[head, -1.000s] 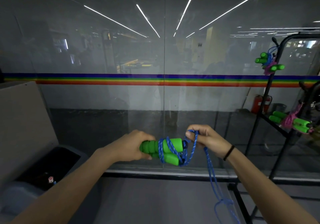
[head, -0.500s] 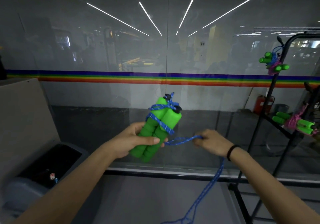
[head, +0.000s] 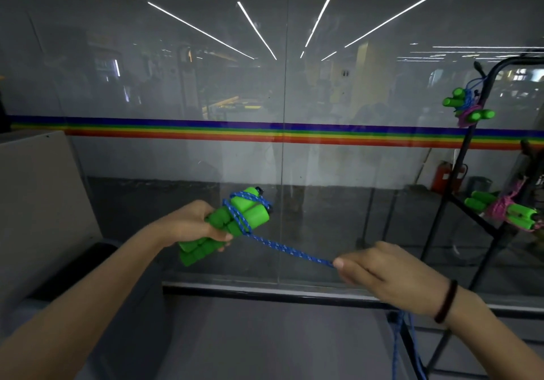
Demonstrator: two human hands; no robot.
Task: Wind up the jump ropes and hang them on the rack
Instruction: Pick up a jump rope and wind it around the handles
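My left hand (head: 192, 226) grips the two green foam handles (head: 226, 226) of a jump rope, held side by side and tilted up to the right. Blue cord (head: 282, 247) is wrapped a few turns around the handles' upper part and runs taut down-right to my right hand (head: 379, 273), which pinches it. The rest of the cord hangs below my right wrist toward the floor. At the right stands a black rack (head: 468, 141) with wound green-handled ropes hanging on it, one bundle high up (head: 468, 108) and one lower (head: 503, 211).
A glass wall with a rainbow stripe (head: 265, 133) stands directly ahead, with a black base rail (head: 265, 291). A beige panel (head: 35, 197) and a dark bin lie at the left. A red fire extinguisher (head: 441, 173) sits behind the glass.
My right hand has pulled the cord out to the right and down, drawing it taut. The handles in my left hand have tipped lower and more toward the right.
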